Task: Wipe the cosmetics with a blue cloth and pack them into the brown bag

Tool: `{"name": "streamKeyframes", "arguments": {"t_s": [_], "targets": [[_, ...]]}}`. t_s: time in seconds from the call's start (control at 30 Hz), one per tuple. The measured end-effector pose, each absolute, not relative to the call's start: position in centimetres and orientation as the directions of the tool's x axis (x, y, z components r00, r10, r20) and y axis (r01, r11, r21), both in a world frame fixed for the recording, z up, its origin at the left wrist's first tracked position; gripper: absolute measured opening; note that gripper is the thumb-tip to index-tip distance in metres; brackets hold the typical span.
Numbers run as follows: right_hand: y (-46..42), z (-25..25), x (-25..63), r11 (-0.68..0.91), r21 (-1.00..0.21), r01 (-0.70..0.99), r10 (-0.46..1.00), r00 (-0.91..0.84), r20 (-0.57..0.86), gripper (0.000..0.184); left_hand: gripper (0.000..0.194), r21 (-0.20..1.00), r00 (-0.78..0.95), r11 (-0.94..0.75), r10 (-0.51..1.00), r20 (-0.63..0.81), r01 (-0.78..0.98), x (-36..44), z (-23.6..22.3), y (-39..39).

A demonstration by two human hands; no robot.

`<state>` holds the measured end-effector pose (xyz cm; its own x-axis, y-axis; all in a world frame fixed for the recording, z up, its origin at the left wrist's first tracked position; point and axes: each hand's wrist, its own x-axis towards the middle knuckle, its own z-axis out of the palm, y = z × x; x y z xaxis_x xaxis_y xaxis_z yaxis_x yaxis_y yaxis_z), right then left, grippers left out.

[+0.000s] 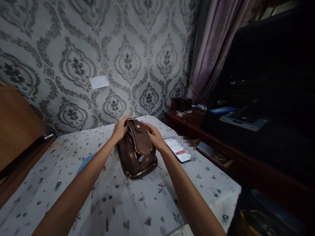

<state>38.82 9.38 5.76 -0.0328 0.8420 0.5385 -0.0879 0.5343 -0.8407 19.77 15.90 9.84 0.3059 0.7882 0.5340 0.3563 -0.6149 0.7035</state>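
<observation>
A brown leather bag (127, 156) with gold zippers and a snap-button flap stands on the patterned white sheet (137, 203). The flap is folded up and over, and a zipped pocket beneath it gapes partly apart. My left hand (120, 129) grips the bag's upper left edge, with some fingers out of sight behind the leather. On the other side, my right hand (156, 136) is closed around the upper right edge next to the flap. A phone (177, 149) with a lit screen lies just right of my right forearm.
A blue round item (85, 163) lies partly behind my left forearm. Farther left are thin sticks (58, 144) and a wooden board (19, 121). To the right, a dark red desk (180, 122) has an open drawer (214, 152). Patterned wallpaper rises behind the bed.
</observation>
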Motion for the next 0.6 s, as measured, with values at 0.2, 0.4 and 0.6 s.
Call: {"name": "streamKeyframes", "arguments": {"t_s": [0.2, 0.4, 0.6], "targets": [[9.1, 5.3, 38.9, 0.55, -0.83, -0.095, 0.83, -0.045, 0.556, 0.055, 0.053, 0.692, 0.202, -0.642, 0.764, 0.613, 0.33, 19.7, 8.8, 10.8], [8.9, 5.4, 39.0, 0.554, -0.825, -0.111, 0.825, -0.059, 0.562, 0.056, 0.061, 0.496, 0.214, -0.758, 0.616, 0.758, 0.423, 19.7, 4.6, 2.0], [8.7, 5.6, 39.1, 0.588, -0.806, -0.068, 0.801, -0.093, 0.591, 0.056, 0.079, 0.22, 0.3, -0.748, 0.492, 0.818, 0.626, 20.6, 2.3, 1.2]]}}
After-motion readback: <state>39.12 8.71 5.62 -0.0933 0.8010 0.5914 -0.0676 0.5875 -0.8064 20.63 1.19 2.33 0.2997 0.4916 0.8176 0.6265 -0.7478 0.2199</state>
